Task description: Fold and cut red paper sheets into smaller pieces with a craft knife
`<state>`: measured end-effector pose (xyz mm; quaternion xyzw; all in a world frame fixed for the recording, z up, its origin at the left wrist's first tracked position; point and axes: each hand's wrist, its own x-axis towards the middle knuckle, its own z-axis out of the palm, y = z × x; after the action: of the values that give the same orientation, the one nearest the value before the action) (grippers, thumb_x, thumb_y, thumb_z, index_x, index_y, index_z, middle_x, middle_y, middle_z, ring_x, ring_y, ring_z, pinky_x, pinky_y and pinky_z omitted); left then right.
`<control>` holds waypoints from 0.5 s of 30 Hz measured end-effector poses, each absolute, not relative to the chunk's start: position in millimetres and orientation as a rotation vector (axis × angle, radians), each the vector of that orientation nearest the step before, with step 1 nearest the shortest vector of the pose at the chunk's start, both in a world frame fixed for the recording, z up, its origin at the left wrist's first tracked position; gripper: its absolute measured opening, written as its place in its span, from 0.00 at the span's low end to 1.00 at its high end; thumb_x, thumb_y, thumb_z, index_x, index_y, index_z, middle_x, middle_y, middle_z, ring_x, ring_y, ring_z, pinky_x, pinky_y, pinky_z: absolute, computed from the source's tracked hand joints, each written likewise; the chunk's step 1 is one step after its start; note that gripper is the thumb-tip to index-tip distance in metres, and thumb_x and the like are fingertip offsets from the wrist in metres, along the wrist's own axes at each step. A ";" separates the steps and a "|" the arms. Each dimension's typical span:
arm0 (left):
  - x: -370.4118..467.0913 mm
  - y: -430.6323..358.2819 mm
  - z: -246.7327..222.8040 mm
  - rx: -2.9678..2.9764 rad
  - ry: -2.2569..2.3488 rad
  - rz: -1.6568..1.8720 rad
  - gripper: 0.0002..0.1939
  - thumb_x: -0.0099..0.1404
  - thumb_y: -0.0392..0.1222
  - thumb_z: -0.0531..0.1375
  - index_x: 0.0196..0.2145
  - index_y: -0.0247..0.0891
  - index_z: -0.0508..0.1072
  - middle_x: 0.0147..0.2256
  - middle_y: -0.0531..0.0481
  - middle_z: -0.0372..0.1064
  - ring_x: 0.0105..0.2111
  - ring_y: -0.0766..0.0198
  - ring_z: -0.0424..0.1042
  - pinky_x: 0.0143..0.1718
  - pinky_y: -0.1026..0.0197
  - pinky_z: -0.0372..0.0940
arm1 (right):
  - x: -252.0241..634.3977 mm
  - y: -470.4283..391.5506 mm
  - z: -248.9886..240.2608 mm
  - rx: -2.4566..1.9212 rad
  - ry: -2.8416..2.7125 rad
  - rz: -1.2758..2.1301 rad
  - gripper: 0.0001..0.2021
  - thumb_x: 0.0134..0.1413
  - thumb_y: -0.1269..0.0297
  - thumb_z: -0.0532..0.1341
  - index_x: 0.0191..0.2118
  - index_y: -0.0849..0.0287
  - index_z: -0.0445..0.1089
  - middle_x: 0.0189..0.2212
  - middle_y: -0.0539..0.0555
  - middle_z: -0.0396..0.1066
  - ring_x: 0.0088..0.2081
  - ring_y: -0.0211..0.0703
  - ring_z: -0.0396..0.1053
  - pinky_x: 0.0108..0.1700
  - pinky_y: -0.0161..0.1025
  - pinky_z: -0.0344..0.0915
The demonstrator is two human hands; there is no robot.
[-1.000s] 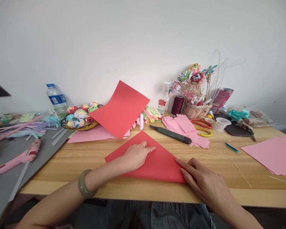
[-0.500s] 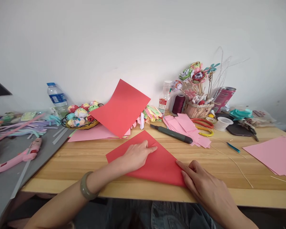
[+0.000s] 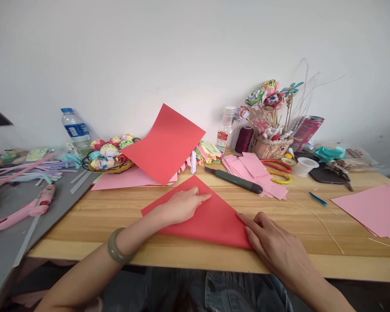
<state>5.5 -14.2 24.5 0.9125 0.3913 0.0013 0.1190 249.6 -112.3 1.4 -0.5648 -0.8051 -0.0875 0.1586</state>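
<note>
A sheet of red paper [image 3: 211, 221] lies folded on the wooden table, with its fold along the near edge and a corner pointing away from me. My left hand [image 3: 182, 206] rests on top of it, index finger stretched out and pressing the surface; its other fingers are partly hidden. At the right corner of the sheet, my right hand [image 3: 269, 236] has thumb and index finger on the paper's edge, gripping it. Behind the folded sheet, another red sheet [image 3: 165, 143] leans over a pile of coloured paper.
A dark green craft knife [image 3: 234, 180] lies beyond the sheet, beside pink paper pieces [image 3: 250, 167]. Pliers [image 3: 277, 178] and a white spool [image 3: 305, 167] sit to the right. More pink sheets [image 3: 373, 210] are at far right. A pink glue gun [image 3: 26, 212] rests on the grey surface at left.
The view has shifted slightly. Both hands keep nearly the same places on the folded red paper, the right one still at its right corner.
</note>
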 end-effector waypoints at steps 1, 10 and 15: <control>5.5 -14.6 24.3 2.671 1.139 -0.008 0.24 0.69 0.38 0.38 0.60 0.49 0.54 0.38 0.47 0.62 0.35 0.61 0.65 0.34 0.63 0.57 | 249.5 -112.2 1.3 -1.608 -2.306 -0.255 0.20 0.62 0.61 0.43 0.49 0.54 0.68 0.27 0.51 0.65 0.25 0.37 0.70 0.19 0.31 0.61; 5.4 -13.5 23.5 2.689 1.127 -0.016 0.24 0.69 0.38 0.38 0.60 0.49 0.53 0.37 0.47 0.61 0.34 0.60 0.65 0.34 0.63 0.57 | 249.3 -111.3 1.6 -1.601 -2.300 -0.260 0.20 0.61 0.60 0.43 0.47 0.56 0.69 0.27 0.52 0.65 0.24 0.37 0.69 0.17 0.31 0.57; 6.1 -13.5 24.2 2.649 1.152 -0.015 0.23 0.69 0.39 0.39 0.60 0.47 0.55 0.37 0.47 0.62 0.35 0.62 0.65 0.36 0.63 0.57 | 249.3 -110.6 2.4 -1.621 -2.302 -0.231 0.21 0.62 0.60 0.41 0.47 0.54 0.69 0.26 0.51 0.64 0.23 0.36 0.68 0.18 0.31 0.56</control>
<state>6.1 -13.5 24.2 0.9098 0.3955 -0.0050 0.1262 249.3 -110.6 2.4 -0.5665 -0.8047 -0.0809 0.1578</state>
